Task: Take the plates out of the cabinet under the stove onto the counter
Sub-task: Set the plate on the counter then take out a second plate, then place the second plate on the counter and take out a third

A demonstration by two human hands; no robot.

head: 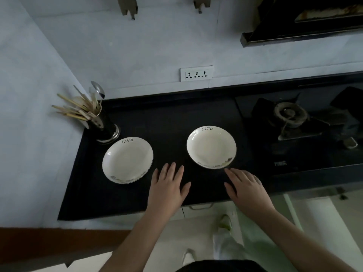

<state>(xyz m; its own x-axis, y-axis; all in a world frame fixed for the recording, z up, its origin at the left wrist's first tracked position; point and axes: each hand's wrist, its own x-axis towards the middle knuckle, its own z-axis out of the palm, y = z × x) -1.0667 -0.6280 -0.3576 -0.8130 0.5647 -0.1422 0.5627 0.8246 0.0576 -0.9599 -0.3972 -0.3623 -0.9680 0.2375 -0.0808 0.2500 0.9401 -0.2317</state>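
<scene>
Resting on counter (pixel 167 118): two plates (pixel 127 160), two hands (pixel 168 186).

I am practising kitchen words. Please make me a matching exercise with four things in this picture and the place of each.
Things:
1. left plate
2. right plate
3. utensil holder
4. socket

Places:
A. on the wall
B. back left corner of the counter
C. nearer the stove
D. just in front of the utensil holder

Pairs: 1-D, 2-C, 3-B, 4-A
</scene>
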